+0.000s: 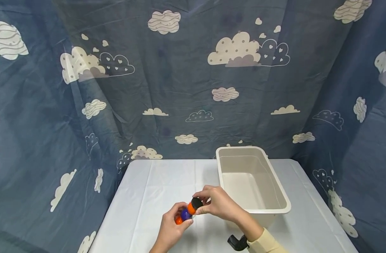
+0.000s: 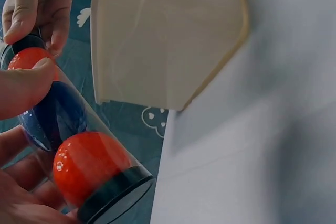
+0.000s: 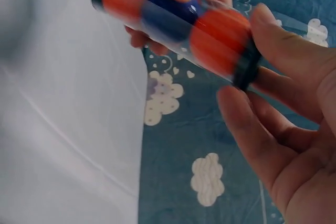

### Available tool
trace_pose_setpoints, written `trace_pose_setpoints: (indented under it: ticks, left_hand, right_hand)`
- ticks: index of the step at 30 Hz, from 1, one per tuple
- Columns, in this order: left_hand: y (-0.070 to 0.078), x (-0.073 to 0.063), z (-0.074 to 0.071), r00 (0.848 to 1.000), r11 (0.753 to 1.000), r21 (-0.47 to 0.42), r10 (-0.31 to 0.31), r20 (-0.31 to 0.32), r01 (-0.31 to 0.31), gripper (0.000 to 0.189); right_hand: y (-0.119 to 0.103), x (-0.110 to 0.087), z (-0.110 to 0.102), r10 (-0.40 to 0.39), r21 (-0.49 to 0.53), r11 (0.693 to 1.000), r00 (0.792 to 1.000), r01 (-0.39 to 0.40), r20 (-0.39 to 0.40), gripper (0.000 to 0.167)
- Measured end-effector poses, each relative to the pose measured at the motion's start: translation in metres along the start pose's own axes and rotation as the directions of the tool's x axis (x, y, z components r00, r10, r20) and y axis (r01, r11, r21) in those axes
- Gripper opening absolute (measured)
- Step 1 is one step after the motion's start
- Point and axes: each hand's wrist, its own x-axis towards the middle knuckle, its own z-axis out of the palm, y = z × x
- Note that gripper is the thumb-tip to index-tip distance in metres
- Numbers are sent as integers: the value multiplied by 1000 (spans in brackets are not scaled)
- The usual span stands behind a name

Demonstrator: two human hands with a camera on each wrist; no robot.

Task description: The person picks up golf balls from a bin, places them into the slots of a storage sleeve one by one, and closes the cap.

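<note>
A clear tube [image 3: 173, 24] with black end caps holds two orange balls and a blue ball [image 1: 185, 214] between them. My left hand [image 1: 172, 225] grips the tube around its middle, thumb on one side and fingers beneath, as the left wrist view shows. With thumb and fingers, my right hand [image 1: 219, 203] pinches the black cap [image 1: 197, 202] at the tube's upper right end. In the right wrist view that cap [image 3: 247, 66] sits against the tube's end. The other black cap [image 2: 116, 195] covers the opposite end, beside an orange ball [image 2: 92, 166].
A beige plastic bin [image 1: 253, 179] stands on the white-covered table [image 1: 155, 193], right of the tube and behind the right forearm. Its visible inside shows a bare floor. Dark blue cloth with cloud prints [image 1: 180, 70] hangs around the table's back and sides.
</note>
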Motion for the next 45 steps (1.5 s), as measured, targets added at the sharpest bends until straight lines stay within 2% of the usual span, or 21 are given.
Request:
trace_pose_setpoints:
  ticks: [2,4,6,9,14,19,23,31,35,42,45]
  left_hand:
    - [-2,4,0,1000,999,40,12,-3,-12,52]
    - [-11,9,2,1000,998,61,30,-7,-30,55]
    - [-19,14,3,999,997,52,51,-17,-50,58]
    - [-24,22,2,997,998,41,54,-57,-52,57]
    - [-34,35,-3,989,997,77,27,-148,-16,58]
    - [-52,46,-7,979,994,112,1,-204,23,57]
    - [-66,50,-9,968,992,100,-51,-244,77,54]
    - [-81,58,-9,966,992,67,-90,-244,109,52]
    - [-90,60,-10,959,991,62,-102,-263,123,49]
    - [-108,56,-5,955,985,79,-129,-268,156,48]
    - [-112,54,-3,958,986,58,-139,-251,159,49]
  right_hand:
    - [2,-2,3,-6,17,1000,999,7,-37,47]
    - [2,-4,3,-17,19,1000,997,18,-78,49]
    - [1,-7,1,-33,5,999,992,34,-121,51]
    - [-2,-10,-6,-46,-12,999,983,44,-180,52]
    - [-3,-19,-15,-51,-43,998,975,43,-218,48]
    - [2,-28,-18,-56,-89,995,967,35,-247,49]
    - [5,-35,-22,-64,-100,994,959,38,-278,50]
    - [14,-45,-30,-34,-101,995,950,3,-310,51]
    - [18,-48,-31,-36,-119,993,947,-3,-320,50]
    - [23,-54,-30,-26,-131,991,939,-21,-343,51]
    - [25,-56,-29,-18,-132,991,938,-30,-347,52]
